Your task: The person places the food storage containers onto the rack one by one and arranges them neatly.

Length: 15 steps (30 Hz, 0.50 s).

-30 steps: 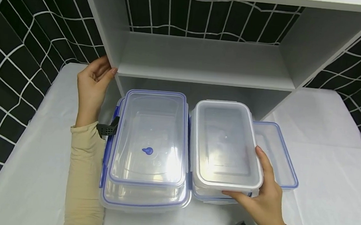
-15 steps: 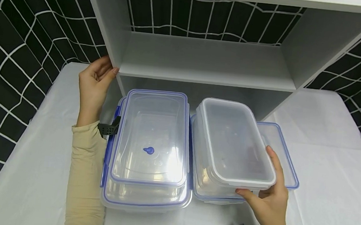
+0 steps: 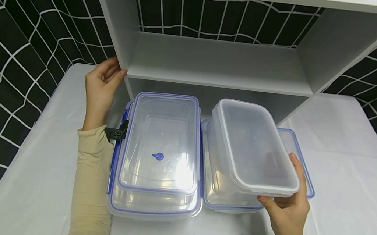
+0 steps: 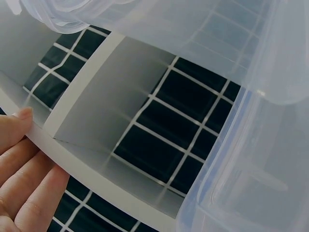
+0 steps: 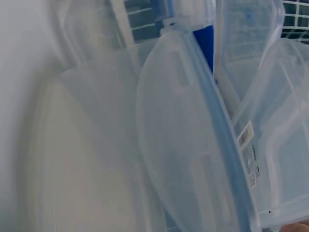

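In the head view, my left hand (image 3: 100, 92) pinches the front edge of the white shelf's left side panel (image 3: 111, 19). The left wrist view shows the thumb on one side of that edge and the fingers (image 4: 29, 183) on the other. My right hand (image 3: 288, 214) holds a translucent plastic food container (image 3: 259, 149) with a white rim by its near right corner. It is tilted above a blue-rimmed container (image 3: 213, 197), which it partly hides. Only a bit of the right fingers (image 5: 295, 227) shows in the right wrist view.
Left of it stands a larger stack of clear containers with a blue-rimmed lid (image 3: 161, 130) and blue side clips. A flat blue-rimmed lid (image 3: 291, 140) sticks out at the right. Behind rises the shelf board (image 3: 216, 64). White cloth (image 3: 347, 174) covers the table; dark netting hangs around.
My right hand has raised and tilted the white-rimmed container, shifting it rightward, so more of its side shows. My left hand keeps its hold on the shelf panel.
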Each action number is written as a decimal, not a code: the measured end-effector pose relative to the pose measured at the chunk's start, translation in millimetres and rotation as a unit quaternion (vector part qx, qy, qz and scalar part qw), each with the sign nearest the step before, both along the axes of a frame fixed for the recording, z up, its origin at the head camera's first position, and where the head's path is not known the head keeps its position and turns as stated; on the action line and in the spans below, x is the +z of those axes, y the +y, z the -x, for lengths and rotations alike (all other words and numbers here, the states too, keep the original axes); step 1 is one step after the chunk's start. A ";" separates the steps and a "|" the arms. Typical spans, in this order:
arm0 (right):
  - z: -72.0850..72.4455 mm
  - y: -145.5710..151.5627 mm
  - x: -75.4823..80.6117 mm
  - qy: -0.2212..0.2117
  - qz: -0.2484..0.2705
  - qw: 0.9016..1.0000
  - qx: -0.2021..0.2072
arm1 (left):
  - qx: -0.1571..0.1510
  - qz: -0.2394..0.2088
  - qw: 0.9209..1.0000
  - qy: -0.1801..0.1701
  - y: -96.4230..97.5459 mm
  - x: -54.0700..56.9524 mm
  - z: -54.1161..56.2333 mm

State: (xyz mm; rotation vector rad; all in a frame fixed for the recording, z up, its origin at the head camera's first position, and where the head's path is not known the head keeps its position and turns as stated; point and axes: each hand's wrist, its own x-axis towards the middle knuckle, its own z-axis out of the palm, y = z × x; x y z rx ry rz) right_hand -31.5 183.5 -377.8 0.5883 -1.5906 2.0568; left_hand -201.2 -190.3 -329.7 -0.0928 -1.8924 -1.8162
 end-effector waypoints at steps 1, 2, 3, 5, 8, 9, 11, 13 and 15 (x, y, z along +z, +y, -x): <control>0.0 0.1 0.3 -0.002 0.008 1.000 0.002 | 0.000 0.001 1.000 0.000 -0.1 0.2 0.0; 0.2 0.3 0.6 -0.003 0.018 1.000 0.006 | 0.001 0.003 1.000 -0.001 -0.1 0.4 0.0; 0.5 0.6 0.9 -0.004 0.033 0.999 0.015 | 0.001 0.004 1.000 -0.001 -0.1 0.4 0.1; 1.8 0.9 1.2 -0.008 0.069 0.997 0.040 | 0.001 0.004 1.000 -0.002 -0.9 0.4 0.1; 3.1 1.3 1.9 -0.019 0.118 0.990 0.077 | 0.002 0.004 1.000 -0.004 -1.4 0.4 -0.1; 3.4 1.3 2.2 -0.022 0.131 0.987 0.086 | 0.002 0.005 1.000 -0.004 -1.5 0.4 -0.1; 3.9 0.9 2.9 -0.022 0.150 0.984 0.096 | 0.004 0.006 1.000 -0.006 -1.5 0.6 -0.1; 4.6 0.0 4.6 -0.016 0.159 0.983 0.095 | 0.005 0.004 1.000 -0.008 -1.2 1.2 -0.1; 5.7 -1.3 7.2 -0.006 0.164 0.982 0.089 | 0.004 0.004 1.000 -0.007 -0.7 1.8 -0.1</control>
